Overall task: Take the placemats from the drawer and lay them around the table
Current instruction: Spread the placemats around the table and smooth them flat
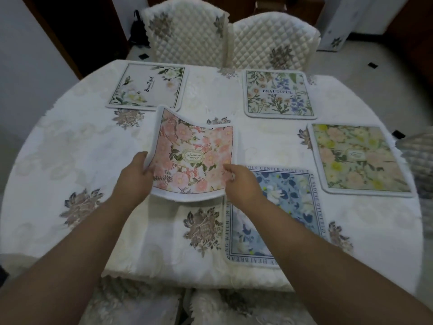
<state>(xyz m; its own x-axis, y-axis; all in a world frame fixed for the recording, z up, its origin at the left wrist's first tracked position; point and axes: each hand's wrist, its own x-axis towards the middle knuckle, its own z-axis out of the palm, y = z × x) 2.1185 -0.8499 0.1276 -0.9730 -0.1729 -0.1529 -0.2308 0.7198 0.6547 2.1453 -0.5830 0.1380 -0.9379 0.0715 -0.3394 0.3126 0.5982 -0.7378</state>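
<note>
A pink floral placemat point(194, 156) hangs curved above the middle of the table, held by both hands. My left hand point(134, 175) grips its left edge, and my right hand point(241, 181) pinches its right edge near the front corner. Flat on the white tablecloth point(58, 160) lie a white mat with "Beautiful" in script point(147, 86) at the far left, a "BEAUTIFUL" wildflower mat point(278, 95) at the far right, a yellow-and-peach floral mat point(360, 159) at the right, and a blue floral mat with lettering round its border point(288, 207) under my right forearm.
Two quilted white chairs point(187, 31) point(274, 41) stand behind the far side of the table. Padded chair seats point(234, 308) show below the near table edge. The left half of the tablecloth carries only its embroidered flower patches point(82, 205).
</note>
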